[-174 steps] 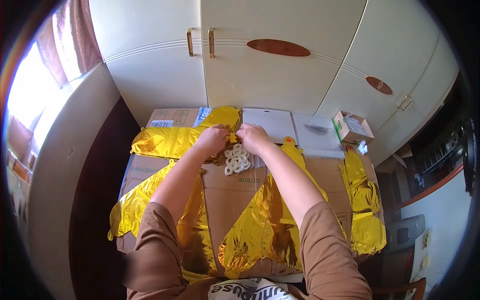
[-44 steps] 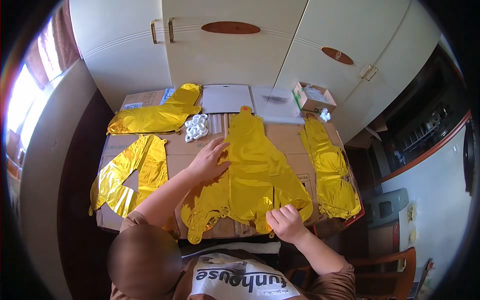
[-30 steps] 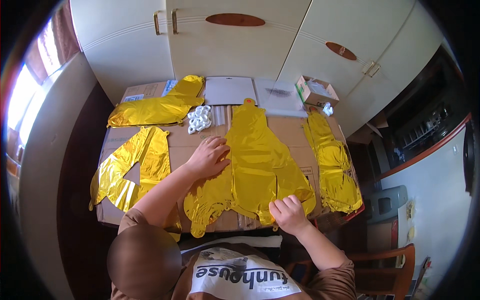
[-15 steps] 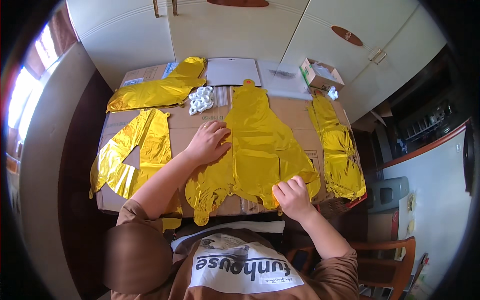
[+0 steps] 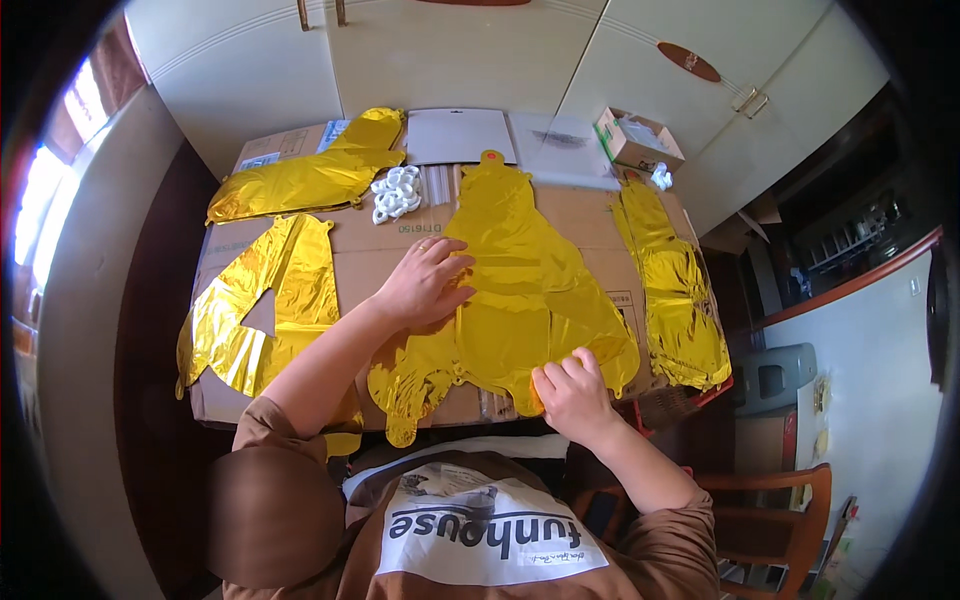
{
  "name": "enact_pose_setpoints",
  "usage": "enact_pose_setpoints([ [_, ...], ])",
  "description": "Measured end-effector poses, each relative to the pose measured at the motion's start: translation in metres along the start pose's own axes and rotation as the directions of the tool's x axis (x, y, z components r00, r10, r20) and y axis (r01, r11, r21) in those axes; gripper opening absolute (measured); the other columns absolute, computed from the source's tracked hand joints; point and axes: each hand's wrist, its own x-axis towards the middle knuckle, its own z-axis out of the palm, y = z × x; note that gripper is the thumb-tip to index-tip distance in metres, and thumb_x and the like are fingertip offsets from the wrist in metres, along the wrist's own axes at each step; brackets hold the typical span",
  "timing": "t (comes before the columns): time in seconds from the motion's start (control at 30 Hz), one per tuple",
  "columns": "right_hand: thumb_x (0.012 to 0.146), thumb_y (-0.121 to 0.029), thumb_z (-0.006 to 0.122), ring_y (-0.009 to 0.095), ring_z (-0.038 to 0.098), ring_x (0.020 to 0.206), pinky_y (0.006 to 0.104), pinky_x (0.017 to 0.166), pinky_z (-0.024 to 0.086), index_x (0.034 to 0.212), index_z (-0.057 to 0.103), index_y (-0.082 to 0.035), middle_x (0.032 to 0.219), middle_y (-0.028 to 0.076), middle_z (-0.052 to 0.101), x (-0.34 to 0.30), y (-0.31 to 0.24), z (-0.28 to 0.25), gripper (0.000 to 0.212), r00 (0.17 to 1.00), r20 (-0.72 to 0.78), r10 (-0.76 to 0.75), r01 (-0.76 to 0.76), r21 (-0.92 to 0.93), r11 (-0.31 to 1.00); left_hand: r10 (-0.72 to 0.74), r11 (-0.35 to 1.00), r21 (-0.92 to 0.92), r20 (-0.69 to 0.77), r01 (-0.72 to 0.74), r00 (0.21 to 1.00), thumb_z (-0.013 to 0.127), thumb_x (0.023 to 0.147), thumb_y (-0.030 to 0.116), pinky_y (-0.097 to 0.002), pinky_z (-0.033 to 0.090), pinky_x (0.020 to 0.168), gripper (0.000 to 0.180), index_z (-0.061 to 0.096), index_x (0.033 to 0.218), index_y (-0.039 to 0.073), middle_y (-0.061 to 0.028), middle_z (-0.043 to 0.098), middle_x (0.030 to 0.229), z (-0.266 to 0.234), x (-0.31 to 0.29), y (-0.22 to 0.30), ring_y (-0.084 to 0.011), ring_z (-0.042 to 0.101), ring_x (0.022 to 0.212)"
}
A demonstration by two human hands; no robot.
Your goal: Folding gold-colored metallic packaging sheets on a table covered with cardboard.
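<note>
A large, flat, shiny gold foil shape, narrow at its far end and broad at its near end, lies across the middle of the bench, which is covered in brown cardboard. The left hand rests at its left edge, fingers slightly spread. The right hand is curled closed at its lower edge, beside a small orange patch; whether it pinches the foil there, I cannot tell.

Beyond the left hand lie a heap of white rings and, just beside it, some clear strips. To the left is a gold foil piece with a triangular opening; behind that, a bent gold foil piece. A long, crinkled gold foil piece lies on the right. Along the back are a pale rectangular board, a translucent sheet and a small open carton.
</note>
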Motion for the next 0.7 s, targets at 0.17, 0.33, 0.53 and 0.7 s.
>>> enact_pose_setpoints([
  [0.17, 0.070, -0.026, 0.079, 0.026, 0.062, 0.085, 0.0492, 0.097, 0.045, 0.105, 0.071, -0.002, 0.091, 0.009, 0.066, 0.002, -0.011, -0.024, 0.042, 0.998, 0.040, 0.047, -0.051, 0.116, 0.992, 0.062, 0.997, -0.049, 0.081, -0.058, 0.995, 0.077, 0.083, 0.030, -0.0486, 0.041, 0.109, 0.048, 0.064, 0.122, 0.005, -0.0172, 0.058, 0.129, 0.005, 0.002, 0.010, -0.0379, 0.052, 0.125],
  [0.33, 0.072, -0.024, 0.079, 0.026, 0.065, 0.080, 0.0447, 0.085, 0.048, 0.095, 0.072, -0.006, 0.088, 0.008, 0.069, -0.030, -0.012, -0.046, 0.031, 0.964, -0.100, 0.245, -0.190, 0.385, 0.903, 0.043, 0.997, -0.070, 0.101, -0.036, 0.994, 0.078, 0.080, 0.028, -0.0476, 0.042, 0.107, 0.050, 0.065, 0.123, 0.005, -0.0156, 0.057, 0.128, 0.008, 0.000, 0.008, -0.0362, 0.052, 0.124],
  [0.53, 0.093, -0.024, 0.074, 0.016, 0.066, 0.067, 0.0305, 0.064, 0.051, 0.086, 0.072, -0.004, 0.075, 0.006, 0.069, -0.105, -0.028, -0.003, 0.021, 0.505, 0.322, 0.801, -0.721, 0.667, 0.187, 0.050, 0.997, -0.059, 0.087, -0.045, 0.995, 0.078, 0.080, 0.027, -0.0477, 0.043, 0.107, 0.050, 0.065, 0.123, 0.005, -0.0151, 0.058, 0.128, 0.011, 0.000, 0.008, -0.0359, 0.053, 0.124],
  [0.7, 0.098, -0.038, 0.070, 0.014, 0.068, 0.072, 0.0287, 0.068, 0.053, 0.095, 0.073, -0.003, 0.083, 0.007, 0.074, -0.103, -0.033, 0.027, 0.035, 0.281, 0.671, 0.686, -0.402, 0.732, -0.550, 0.038, 0.998, -0.054, 0.087, -0.033, 0.995, 0.078, 0.081, 0.027, -0.0481, 0.043, 0.108, 0.051, 0.064, 0.124, 0.005, -0.0159, 0.058, 0.130, 0.014, -0.002, 0.006, -0.0369, 0.053, 0.125],
])
